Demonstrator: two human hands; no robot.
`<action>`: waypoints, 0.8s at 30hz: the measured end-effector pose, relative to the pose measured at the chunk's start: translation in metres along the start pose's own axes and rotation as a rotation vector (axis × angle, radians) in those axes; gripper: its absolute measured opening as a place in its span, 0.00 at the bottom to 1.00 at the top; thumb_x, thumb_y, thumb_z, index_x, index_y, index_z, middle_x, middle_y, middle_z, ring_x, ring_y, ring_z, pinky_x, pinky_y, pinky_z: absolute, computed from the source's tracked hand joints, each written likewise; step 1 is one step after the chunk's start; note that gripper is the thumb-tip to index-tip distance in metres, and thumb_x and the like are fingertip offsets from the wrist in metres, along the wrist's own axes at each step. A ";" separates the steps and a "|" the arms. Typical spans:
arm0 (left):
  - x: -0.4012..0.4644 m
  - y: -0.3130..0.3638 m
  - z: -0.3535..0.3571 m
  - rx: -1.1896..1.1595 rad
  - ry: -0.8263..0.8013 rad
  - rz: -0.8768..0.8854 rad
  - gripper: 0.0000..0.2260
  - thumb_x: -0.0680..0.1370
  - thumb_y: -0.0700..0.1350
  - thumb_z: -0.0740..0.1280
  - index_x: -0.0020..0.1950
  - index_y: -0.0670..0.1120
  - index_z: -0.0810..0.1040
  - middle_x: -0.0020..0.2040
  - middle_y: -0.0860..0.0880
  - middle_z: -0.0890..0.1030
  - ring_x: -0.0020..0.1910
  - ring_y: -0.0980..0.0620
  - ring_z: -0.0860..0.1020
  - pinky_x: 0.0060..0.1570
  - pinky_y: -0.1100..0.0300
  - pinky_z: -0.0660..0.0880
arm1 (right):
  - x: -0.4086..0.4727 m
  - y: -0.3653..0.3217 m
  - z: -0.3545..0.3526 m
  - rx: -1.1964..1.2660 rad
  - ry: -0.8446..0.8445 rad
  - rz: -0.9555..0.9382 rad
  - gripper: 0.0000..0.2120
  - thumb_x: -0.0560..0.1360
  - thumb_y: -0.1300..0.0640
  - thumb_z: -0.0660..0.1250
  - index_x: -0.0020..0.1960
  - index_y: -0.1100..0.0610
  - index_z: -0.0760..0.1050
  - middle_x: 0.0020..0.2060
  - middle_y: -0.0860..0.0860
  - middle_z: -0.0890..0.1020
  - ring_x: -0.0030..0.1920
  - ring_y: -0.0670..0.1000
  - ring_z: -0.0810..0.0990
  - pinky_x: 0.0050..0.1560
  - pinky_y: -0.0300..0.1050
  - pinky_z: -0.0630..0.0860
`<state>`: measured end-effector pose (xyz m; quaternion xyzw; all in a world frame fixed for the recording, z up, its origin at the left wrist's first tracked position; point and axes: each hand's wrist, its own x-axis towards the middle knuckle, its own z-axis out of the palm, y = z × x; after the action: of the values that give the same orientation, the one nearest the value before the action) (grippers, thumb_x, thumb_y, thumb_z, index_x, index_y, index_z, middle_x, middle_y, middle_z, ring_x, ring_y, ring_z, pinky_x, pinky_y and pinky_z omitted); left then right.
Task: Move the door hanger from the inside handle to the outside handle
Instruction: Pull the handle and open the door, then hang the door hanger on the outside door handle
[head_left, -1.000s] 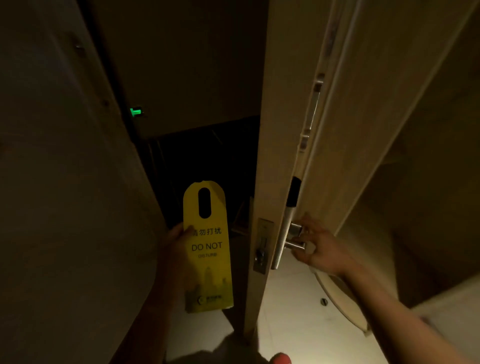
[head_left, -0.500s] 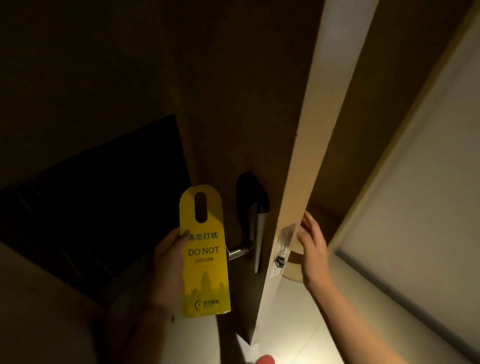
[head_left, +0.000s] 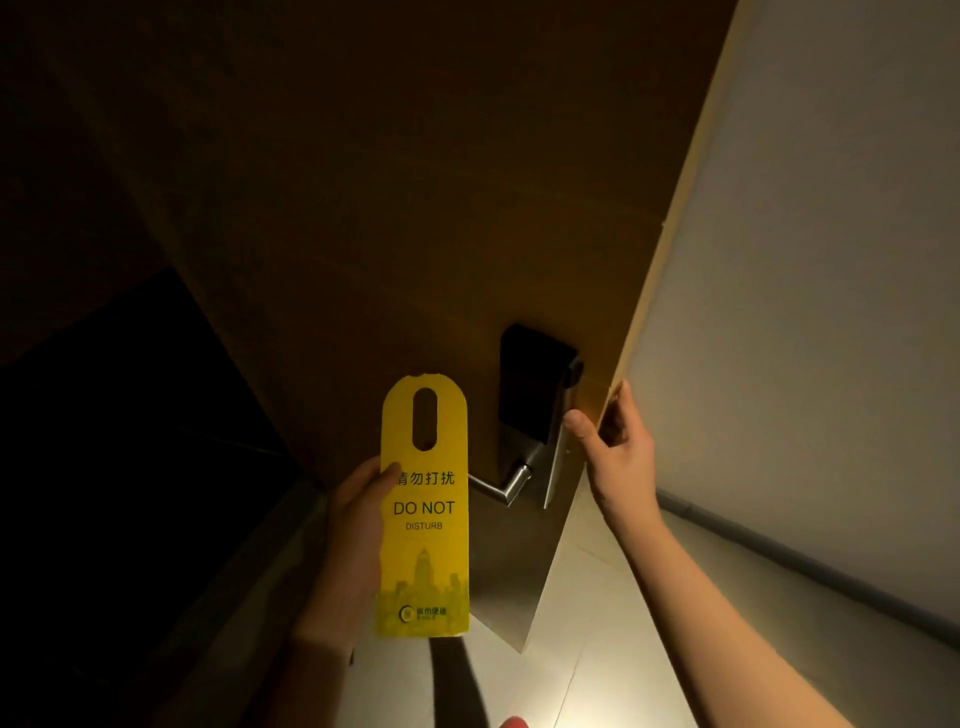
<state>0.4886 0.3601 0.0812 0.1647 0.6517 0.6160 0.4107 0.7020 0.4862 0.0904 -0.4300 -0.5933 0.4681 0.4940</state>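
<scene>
The left hand (head_left: 358, 535) holds a yellow door hanger (head_left: 425, 512) upright by its left edge, thumb across the front, the slot at the top and "DO NOT DISTURB" facing the camera. Just right of the hanger, a metal lever handle (head_left: 501, 486) sticks out from the dim wooden door (head_left: 415, 208), below a black lock plate (head_left: 530, 384). The hanger's right edge overlaps the lever's tip in the view; contact cannot be told. The right hand (head_left: 615, 441) grips the door's edge, thumb on the near face, fingers wrapped behind. Pale floor (head_left: 571, 649) lies below
</scene>
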 end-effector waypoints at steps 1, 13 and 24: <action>0.005 0.002 0.004 0.006 -0.011 -0.001 0.04 0.78 0.47 0.66 0.49 0.53 0.81 0.44 0.47 0.86 0.44 0.43 0.83 0.42 0.50 0.79 | 0.005 0.000 -0.003 0.003 0.002 0.004 0.39 0.69 0.37 0.69 0.75 0.44 0.59 0.70 0.44 0.72 0.69 0.48 0.71 0.68 0.55 0.71; 0.078 0.016 0.057 0.038 -0.178 -0.052 0.04 0.79 0.47 0.66 0.49 0.53 0.80 0.41 0.49 0.85 0.41 0.47 0.83 0.41 0.52 0.78 | 0.082 0.007 -0.039 0.027 0.072 0.061 0.45 0.62 0.33 0.73 0.74 0.49 0.65 0.71 0.51 0.72 0.68 0.56 0.71 0.67 0.64 0.69; 0.123 0.013 0.089 0.116 -0.315 -0.090 0.04 0.78 0.47 0.66 0.46 0.56 0.79 0.43 0.49 0.85 0.42 0.47 0.83 0.40 0.53 0.77 | 0.128 0.026 -0.050 0.026 0.049 0.023 0.36 0.69 0.38 0.70 0.73 0.49 0.66 0.70 0.50 0.73 0.68 0.52 0.72 0.66 0.57 0.71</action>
<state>0.4758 0.5109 0.0606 0.2533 0.6205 0.5250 0.5246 0.7347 0.6223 0.0924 -0.4415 -0.5701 0.4706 0.5086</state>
